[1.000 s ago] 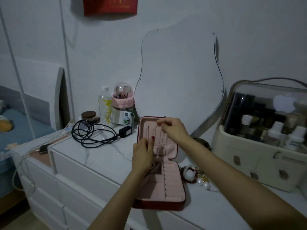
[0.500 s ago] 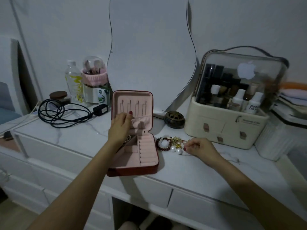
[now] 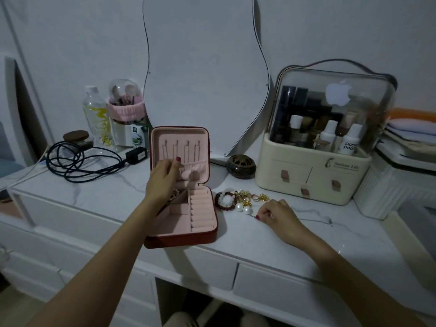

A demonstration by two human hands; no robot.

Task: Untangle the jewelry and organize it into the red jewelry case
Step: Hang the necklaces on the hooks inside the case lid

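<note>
L hand [image 3: 162,179] at open case [image 3: 181,223] lid; R hand [image 3: 278,215] pinching chain by jewelry [image 3: 238,200].

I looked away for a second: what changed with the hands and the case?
The right hand left the lid and dropped to the table beside the jewelry pile, pinching something small there. The left hand stayed at the lid pocket; the case stayed open.

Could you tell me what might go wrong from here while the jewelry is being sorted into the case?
The right hand pinches something thin beside the jewelry pile; pulling may tighten the tangle or drag the pearls across the smooth tabletop. The red jewelry case sits near the front edge, and the left hand at its upright lid could push it off.
</note>
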